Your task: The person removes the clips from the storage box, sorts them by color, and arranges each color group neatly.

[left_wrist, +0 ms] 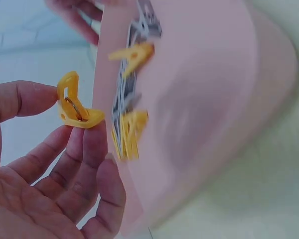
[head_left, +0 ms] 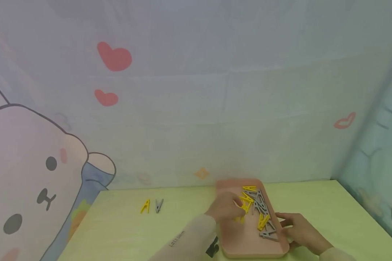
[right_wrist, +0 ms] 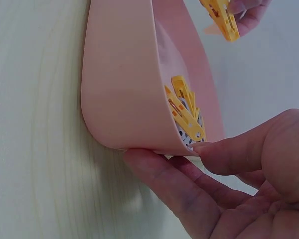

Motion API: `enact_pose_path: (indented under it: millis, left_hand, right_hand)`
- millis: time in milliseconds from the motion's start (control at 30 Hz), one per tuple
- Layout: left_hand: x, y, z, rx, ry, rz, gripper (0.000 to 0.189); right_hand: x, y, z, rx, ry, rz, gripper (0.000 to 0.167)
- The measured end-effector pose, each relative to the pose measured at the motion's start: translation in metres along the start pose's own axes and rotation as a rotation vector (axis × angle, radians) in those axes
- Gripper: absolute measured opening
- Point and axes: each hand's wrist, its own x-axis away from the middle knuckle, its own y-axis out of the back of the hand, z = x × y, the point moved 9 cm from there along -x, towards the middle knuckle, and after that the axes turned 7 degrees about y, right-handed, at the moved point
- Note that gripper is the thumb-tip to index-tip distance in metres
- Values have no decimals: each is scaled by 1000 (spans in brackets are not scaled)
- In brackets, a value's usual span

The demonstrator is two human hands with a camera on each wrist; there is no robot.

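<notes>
Fingers of the left hand (head_left: 226,206), slightly apart, pinch a yellow, V-shaped plastic clothespin (left_wrist: 93,118) with a wire spring between its arms, over the pink tray (head_left: 238,244). The right hand (head_left: 300,232) grips the tray's rim, beside grey and yellow clips (head_left: 263,222).

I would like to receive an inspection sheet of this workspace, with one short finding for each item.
Surface: pale tabletop with wood grain
Job's things: pink tray; held yellow clip; loose yellow clip and loose grey clip left of the tray
Clutter: grey clips and yellow clips overlapping in the tray's right part
Hands: left hand pinches a clip; right hand grips the tray's right side
Cables: nothing seen
Surroundings: backdrop printed with hearts and a cartoon animal
</notes>
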Motion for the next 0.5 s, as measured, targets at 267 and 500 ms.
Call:
enact_pose_path:
  millis: [267,500]
  left_hand:
    - [-3,34,34,-5,24,-38,23]
    - [0,62,70,44,33,-96,31]
  right_hand:
    - [0,-2,-3,-38,-12,10,62]
    - [0,0,-2,-33,-2,4,61]
